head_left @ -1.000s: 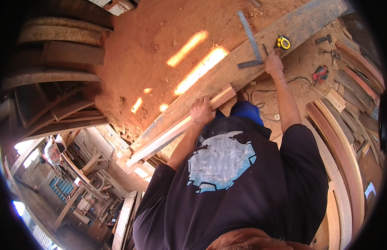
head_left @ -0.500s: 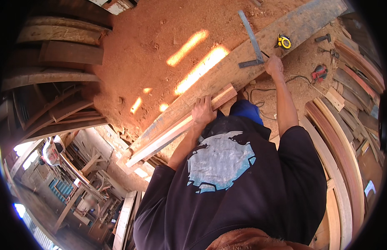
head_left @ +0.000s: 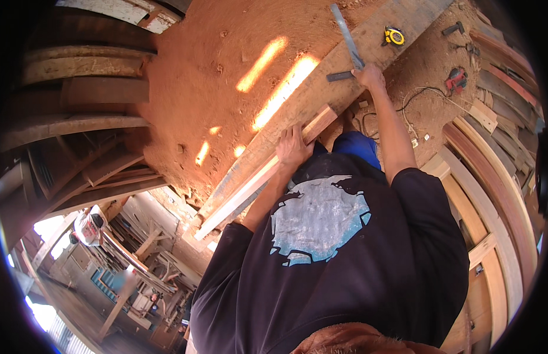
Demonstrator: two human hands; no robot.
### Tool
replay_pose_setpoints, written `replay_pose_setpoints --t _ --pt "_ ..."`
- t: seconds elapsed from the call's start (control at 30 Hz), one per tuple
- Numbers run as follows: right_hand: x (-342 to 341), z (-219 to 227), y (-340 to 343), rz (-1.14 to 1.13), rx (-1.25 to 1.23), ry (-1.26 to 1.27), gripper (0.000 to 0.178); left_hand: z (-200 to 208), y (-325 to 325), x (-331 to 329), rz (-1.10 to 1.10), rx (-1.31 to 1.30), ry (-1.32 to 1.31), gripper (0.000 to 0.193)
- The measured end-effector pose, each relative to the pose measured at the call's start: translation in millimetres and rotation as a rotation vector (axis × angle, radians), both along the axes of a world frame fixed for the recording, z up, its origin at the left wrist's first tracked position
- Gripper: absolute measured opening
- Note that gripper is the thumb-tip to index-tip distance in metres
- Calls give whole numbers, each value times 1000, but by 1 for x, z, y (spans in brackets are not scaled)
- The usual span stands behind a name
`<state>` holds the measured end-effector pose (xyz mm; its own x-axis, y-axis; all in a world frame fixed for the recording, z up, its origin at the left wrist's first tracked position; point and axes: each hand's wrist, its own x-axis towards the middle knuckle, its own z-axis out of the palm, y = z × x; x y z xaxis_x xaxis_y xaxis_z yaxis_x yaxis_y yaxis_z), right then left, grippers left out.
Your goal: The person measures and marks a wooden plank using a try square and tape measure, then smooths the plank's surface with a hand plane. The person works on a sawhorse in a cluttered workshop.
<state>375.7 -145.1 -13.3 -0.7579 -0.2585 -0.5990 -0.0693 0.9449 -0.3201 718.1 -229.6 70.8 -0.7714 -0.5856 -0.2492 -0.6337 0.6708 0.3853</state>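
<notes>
Pale wood beam (head_left: 253,182): runs slantwise along the near side of the desk, its reddish end toward the upper right; whether it lies on the desk or just against it, I cannot tell.
Left hand (head_left: 293,145): draped over the beam near its upper end, the fingers curled across the far edge and holding it.
Right hand (head_left: 369,76): reaches forward to the corner of the metal square, fingers drawn narrow and touching it; I cannot tell whether they grip it.
Metal square (head_left: 346,36): L-shaped, its grey blade pointing away past the far edge of the desk, its short dark arm reaching left across the wood.
Desk (head_left: 320,88): a long, weathered plank slanting from lower left to upper right.
Tape measure (head_left: 394,36): yellow and black, on the desk, beyond the right hand and near the right edge of the plank.
Red power tool (head_left: 456,80): on the ground to the right, near a loose cord (head_left: 416,95).
Curved timbers (head_left: 492,162): at the right, bowed beside a pale wooden frame (head_left: 486,251).
Floor (head_left: 197,71): reddish brown, with bright sunlit patches.
Stacked boards (head_left: 88,91): dark and brown, at the left.
Co-worker (head_left: 89,229): in the background, lower left, in a light top.
</notes>
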Motion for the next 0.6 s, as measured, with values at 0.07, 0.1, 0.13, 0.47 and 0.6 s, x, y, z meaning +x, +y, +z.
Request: replay_pose_setpoints --t 0.07,0.1,0.13,0.47,0.6 --pt "-4 -14 12 -118 -199 -83 47 0 2 0 5 2 -31 67" --pt "-3 -14 16 -195 -276 -112 45 -1 3 1 -10 -18 -11 69" --pt "-4 -14 21 -274 -353 -140 43 -2 3 3 -27 -37 10 71" --pt "87 86 112 -342 -911 107 16 -40 -6 28 -39 184 339 52" --pt "170 91 123 -348 -1003 -14 17 -58 -24 47 -46 452 416 59"
